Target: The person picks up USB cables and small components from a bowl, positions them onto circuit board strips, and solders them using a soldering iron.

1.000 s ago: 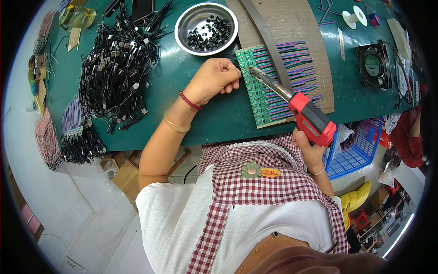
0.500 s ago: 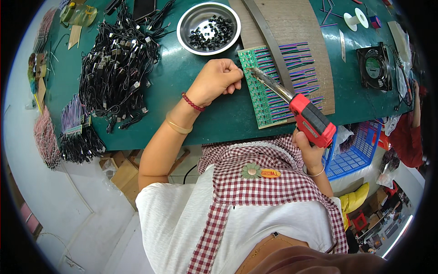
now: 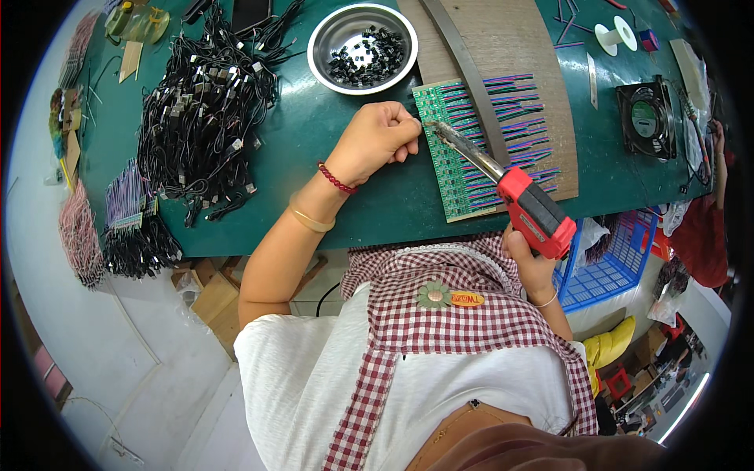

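1. My left hand (image 3: 378, 135) rests curled in a loose fist on the green table (image 3: 314, 157), its fingers (image 3: 408, 129) pinched narrow at the left edge of the long green circuit board strip (image 3: 449, 149); I cannot tell what they pinch.
2. My right hand (image 3: 530, 263) is wrapped tight around the red pistol-grip soldering gun (image 3: 534, 212).
3. The gun's metal barrel (image 3: 463, 149) runs diagonally up-left, its tip just beside my left fingertips, at the board's upper left.
4. The board's long axis runs away from me; coloured wires (image 3: 510, 118) fan out to its right.
5. My left hand is the nearer to the joint.
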